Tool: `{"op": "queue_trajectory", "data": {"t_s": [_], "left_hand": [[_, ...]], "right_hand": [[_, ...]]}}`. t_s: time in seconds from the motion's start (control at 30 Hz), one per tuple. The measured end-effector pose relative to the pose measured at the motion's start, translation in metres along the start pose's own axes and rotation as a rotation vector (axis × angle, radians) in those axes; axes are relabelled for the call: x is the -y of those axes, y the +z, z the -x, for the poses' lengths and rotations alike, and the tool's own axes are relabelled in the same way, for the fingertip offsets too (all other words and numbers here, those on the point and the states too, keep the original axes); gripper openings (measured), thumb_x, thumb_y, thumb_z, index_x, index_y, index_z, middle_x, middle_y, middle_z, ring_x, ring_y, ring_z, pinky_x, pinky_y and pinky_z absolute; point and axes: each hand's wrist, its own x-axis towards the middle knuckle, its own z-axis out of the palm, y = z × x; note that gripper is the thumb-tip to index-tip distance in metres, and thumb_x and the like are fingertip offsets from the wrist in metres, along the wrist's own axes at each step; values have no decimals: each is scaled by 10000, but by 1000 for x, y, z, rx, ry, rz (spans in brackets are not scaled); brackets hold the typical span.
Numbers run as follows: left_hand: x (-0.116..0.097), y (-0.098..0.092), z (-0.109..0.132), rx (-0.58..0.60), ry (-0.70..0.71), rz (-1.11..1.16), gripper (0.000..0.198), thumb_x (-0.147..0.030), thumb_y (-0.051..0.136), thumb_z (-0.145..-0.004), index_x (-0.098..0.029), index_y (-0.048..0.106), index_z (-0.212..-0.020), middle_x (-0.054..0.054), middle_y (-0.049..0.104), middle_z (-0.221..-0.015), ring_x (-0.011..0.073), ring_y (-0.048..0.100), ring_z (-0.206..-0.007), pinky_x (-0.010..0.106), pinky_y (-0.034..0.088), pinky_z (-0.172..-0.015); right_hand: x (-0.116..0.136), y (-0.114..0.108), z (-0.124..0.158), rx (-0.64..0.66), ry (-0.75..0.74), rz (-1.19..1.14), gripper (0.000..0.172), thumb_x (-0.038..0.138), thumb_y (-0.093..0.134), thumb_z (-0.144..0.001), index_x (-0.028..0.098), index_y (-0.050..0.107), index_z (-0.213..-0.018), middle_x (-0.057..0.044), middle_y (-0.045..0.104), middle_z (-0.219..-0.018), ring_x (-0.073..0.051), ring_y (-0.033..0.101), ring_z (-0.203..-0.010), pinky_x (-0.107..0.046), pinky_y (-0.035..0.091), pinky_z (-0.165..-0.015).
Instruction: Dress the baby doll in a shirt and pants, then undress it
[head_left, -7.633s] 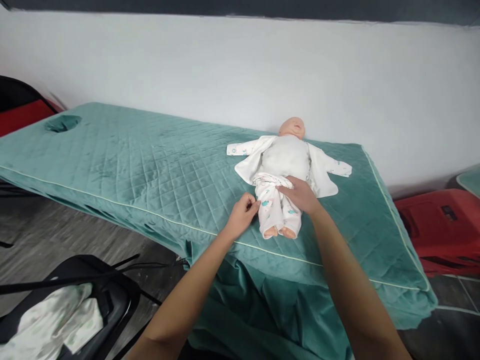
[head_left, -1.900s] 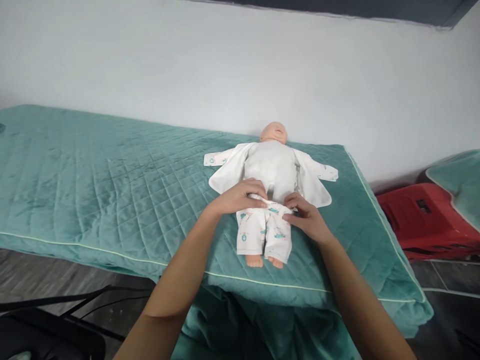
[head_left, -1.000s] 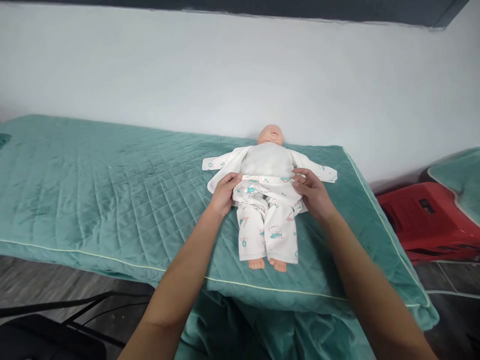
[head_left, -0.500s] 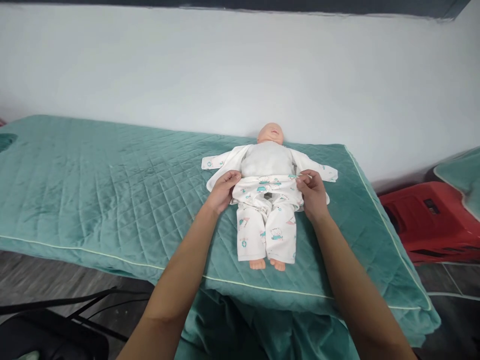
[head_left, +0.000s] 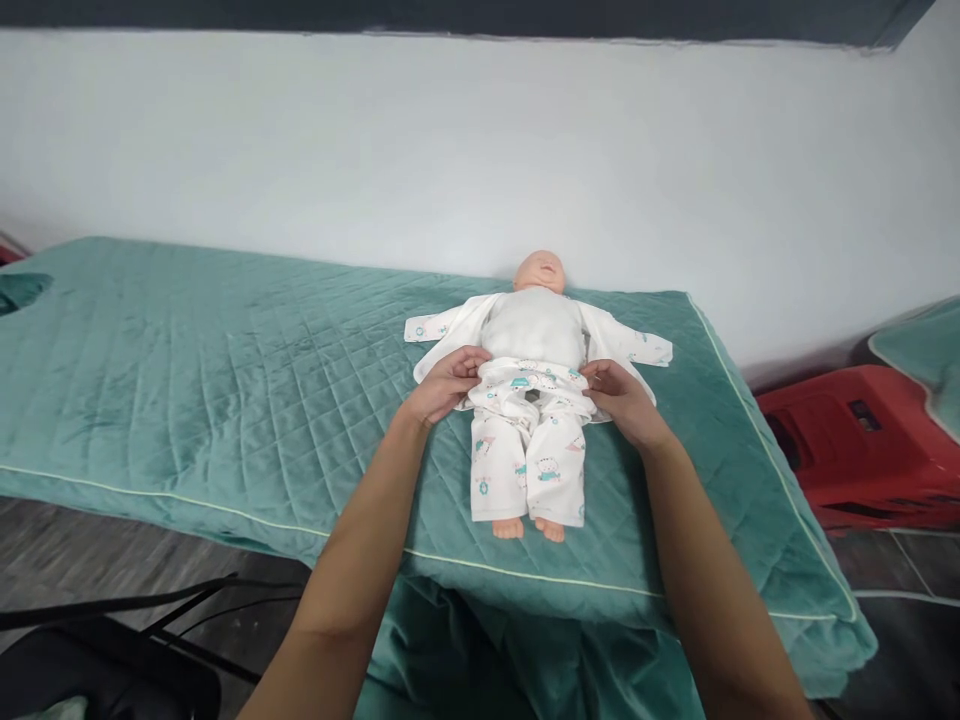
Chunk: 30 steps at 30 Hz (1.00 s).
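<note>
The left hand [head_left: 450, 380] and right hand [head_left: 621, 395], fingers curled, pinch the waistband [head_left: 534, 368] of the printed trousers [head_left: 556, 445] at opposite sides; the paired hold presumably keeps the cloth level across the hips. The trousers lie between the hands, their legs extending toward the near edge, with bare feet [head_left: 508, 528] protruding from the cuffs. The doll [head_left: 534, 325] lies face up, probably to give both hands equal access. Its white jacket [head_left: 469, 325] is spread open (sleeves outstretched), apparently clear of the waist. Beneath lies the quilted green bed [head_left: 262, 400].
</note>
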Motion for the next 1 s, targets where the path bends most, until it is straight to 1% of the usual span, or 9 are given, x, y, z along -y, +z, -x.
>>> {"op": "queue_trajectory", "data": {"t_s": [0.17, 0.27, 0.37, 0.47, 0.53, 0.6, 0.73, 0.87, 1.0], "left_hand": [[13, -2, -4, -143, 122, -256, 273, -196, 796, -659, -162, 688, -908, 14, 664, -869, 115, 579, -775, 215, 425, -690], [17, 1, -5, -244, 169, -327, 211, -243, 753, -714, -172, 671, -895, 7, 654, -811, 120, 559, -725, 221, 401, -656], [17, 6, -6, -409, 184, -384, 152, -234, 705, -744, -194, 653, -880, -19, 599, -713, 116, 494, -635, 217, 344, -597], [17, 11, -8, -483, 221, -480, 87, -216, 665, -778, -205, 641, -860, -8, 604, -752, 138, 509, -683, 227, 364, -641], [17, 12, -11, -473, 261, -548, 67, -191, 641, -794, -206, 642, -859, 9, 631, -832, 159, 543, -772, 240, 388, -712], [18, 11, -15, -453, 267, -605, 94, -163, 626, -795, -210, 649, -872, 12, 642, -844, 171, 548, -801, 247, 384, -738], [10, 7, -26, -397, 146, -709, 132, -122, 674, -703, -203, 668, -807, 1, 627, -701, 169, 509, -685, 248, 345, -657], [-8, 2, -42, -198, -61, -787, 164, -56, 704, -518, -185, 607, -547, -1, 575, -515, 138, 450, -503, 249, 295, -526], [-18, -3, -51, -105, -146, -736, 178, -35, 684, -459, -186, 596, -486, -12, 545, -422, 133, 454, -361, 245, 306, -433]], "right_hand": [[-2, 3, -1, -24, 65, 47, 319, 309, 807, -684, 220, 563, -869, 37, 533, -782, -105, 469, -665, -230, 348, -582], [-4, 10, -1, -77, 56, 128, 278, 321, 748, -730, 229, 538, -887, 47, 530, -738, -98, 445, -606, -229, 314, -540], [-5, 21, -1, -269, 22, 223, 203, 317, 669, -781, 245, 523, -902, 59, 505, -649, -104, 398, -527, -245, 279, -491], [-7, 28, -3, -484, -54, 316, 167, 282, 629, -786, 252, 525, -913, 59, 483, -642, -116, 411, -518, -259, 293, -476], [-8, 29, -5, -571, -104, 358, 171, 278, 623, -779, 253, 521, -914, 47, 513, -697, -121, 458, -554, -257, 329, -494], [-9, 29, -5, -576, -107, 372, 174, 311, 632, -785, 247, 528, -909, 30, 556, -744, -129, 509, -605, -256, 369, -526], [-11, 26, -6, -426, 13, 295, 245, 406, 667, -791, 240, 536, -913, 29, 584, -692, -133, 496, -578, -253, 348, -507], [-13, 23, -7, -356, 20, 209, 314, 463, 718, -759, 234, 539, -878, 36, 578, -710, -122, 481, -588, -241, 343, -506], [-9, 18, -8, -229, 59, 191, 356, 544, 708, -790, 215, 589, -852, 33, 575, -686, -124, 474, -603, -242, 365, -527]]}}
